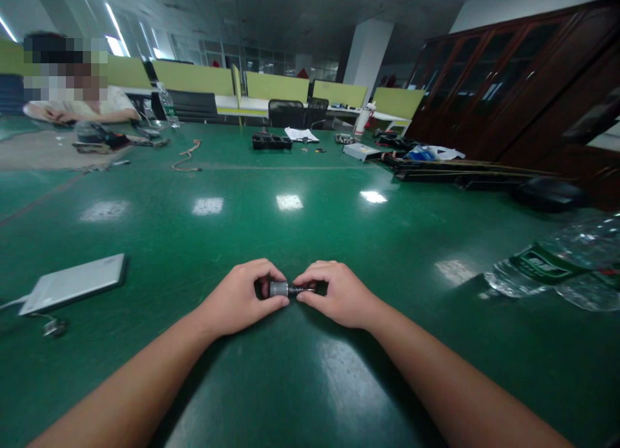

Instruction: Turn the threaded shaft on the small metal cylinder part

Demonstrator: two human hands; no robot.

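Between my two hands, low over the green table, is a small grey metal cylinder [279,289] with a dark ribbed, spring-like shaft [294,290] sticking out to the right. My left hand [245,297] is closed on the cylinder, thumb in front and fingers behind. The fingertips of my right hand [339,294] pinch the shaft, and its thin end shows inside the curl of the fingers. Whether the shaft and the cylinder are one piece I cannot tell.
A white flat device [75,283] with a cable lies left. Clear plastic bottles [547,264] lie right. Farther back are a black part [272,142], papers [301,135], a cord [188,156] and long dark parts [455,170]. Another person [80,106] sits at the far left.
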